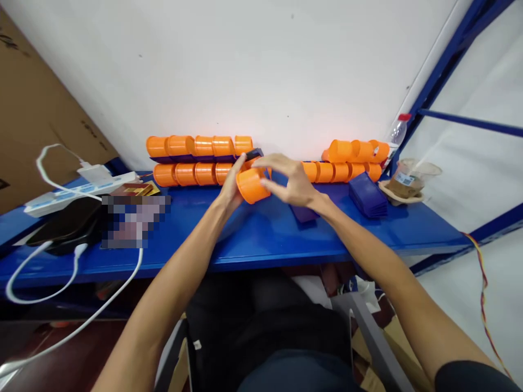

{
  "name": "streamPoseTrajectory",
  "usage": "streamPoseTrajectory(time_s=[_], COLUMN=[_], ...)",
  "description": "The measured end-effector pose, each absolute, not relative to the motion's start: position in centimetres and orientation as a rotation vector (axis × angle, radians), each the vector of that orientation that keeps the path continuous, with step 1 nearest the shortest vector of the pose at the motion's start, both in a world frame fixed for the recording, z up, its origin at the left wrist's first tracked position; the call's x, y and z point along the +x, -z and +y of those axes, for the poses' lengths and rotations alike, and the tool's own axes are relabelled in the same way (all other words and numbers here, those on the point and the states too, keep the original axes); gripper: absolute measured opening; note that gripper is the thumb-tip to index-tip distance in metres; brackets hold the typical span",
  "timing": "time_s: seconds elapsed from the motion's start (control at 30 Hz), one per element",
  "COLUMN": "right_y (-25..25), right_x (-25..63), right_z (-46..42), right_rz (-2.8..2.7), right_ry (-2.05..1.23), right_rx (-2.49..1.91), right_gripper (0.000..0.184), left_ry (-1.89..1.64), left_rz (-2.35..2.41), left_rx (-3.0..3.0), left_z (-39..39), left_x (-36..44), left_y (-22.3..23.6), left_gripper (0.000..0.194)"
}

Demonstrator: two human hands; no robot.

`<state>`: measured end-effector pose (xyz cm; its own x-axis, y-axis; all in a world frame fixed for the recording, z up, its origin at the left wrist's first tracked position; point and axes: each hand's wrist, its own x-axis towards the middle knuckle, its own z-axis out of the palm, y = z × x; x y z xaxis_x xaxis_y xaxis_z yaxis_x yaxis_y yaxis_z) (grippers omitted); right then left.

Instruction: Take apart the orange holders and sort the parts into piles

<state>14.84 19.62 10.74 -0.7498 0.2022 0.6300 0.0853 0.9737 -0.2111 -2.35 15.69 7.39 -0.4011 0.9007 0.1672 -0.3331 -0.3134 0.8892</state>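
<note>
An orange plastic cup (252,188) is tilted above the blue table, with my left hand (232,188) closed around its left side. A small dark piece (254,154) shows just above the cup at my left fingertips; its kind is unclear. My right hand (296,182) is at the cup's right side, fingers curved and spread apart; whether the fingertips touch the cup I cannot tell. Behind my hands, orange cups (180,146) lie on their sides in two stacked rows at the left. More orange cups (341,151) are stacked likewise at the right.
The blue table (245,239) stands against a white wall. Dark blue flat pieces (368,196) are stacked at right, near a drink cup (411,177) and a bottle (397,133). A power strip (81,191), a phone (67,220) and white cables are at left.
</note>
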Motion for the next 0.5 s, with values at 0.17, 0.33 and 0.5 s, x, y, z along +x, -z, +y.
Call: streamPoseTrajectory(time_s=[0.17,0.33,0.5], right_y=[-10.0,-8.1,-8.2], right_x=[14.7,13.8,13.3], right_z=[23.1,24.8,24.3], right_rz=[-2.126,-2.282,-2.298], right_ry=[-0.42,-0.495,-0.523], right_rx=[-0.62,-0.719,-0.715], right_gripper=[0.036,0.034,0.03], left_ry=[-1.804,-1.91,-2.006], left_rz=[1.13,1.176,1.185], left_rx=[0.924,1.064,1.168], left_z=[15.8,16.0,16.3], left_x=[-1.7,-0.7,-0.8], left_y=[-7.3,-6.6,-6.3], left_gripper=[0.043,0.04,0.035])
